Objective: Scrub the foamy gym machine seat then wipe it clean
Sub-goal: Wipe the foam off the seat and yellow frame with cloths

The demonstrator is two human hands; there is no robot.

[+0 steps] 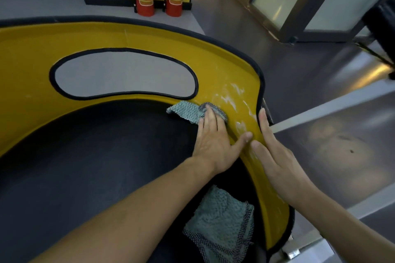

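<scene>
Under the flat fingers of the left hand (213, 141) lies a teal cloth (186, 111), pressed onto the yellow seat (32, 66) and not clutched: the fingers are straight and the thumb is spread wide. Just right of that hand, the right hand (275, 156) rests flat along the seat's edge, holding nothing. White foam (229, 100) streaks the yellow beyond the fingertips and between the two hands, so I judge the cleaning only partly done here; the yellow stretch to the left looks dry and clear of foam. Below the left wrist a second cloth (218, 224) lies unused on the black pad (96, 156). The seat's yellow band curves from far left round towards the person, and the pressed cloth trails leftward from the fingertips.
</scene>
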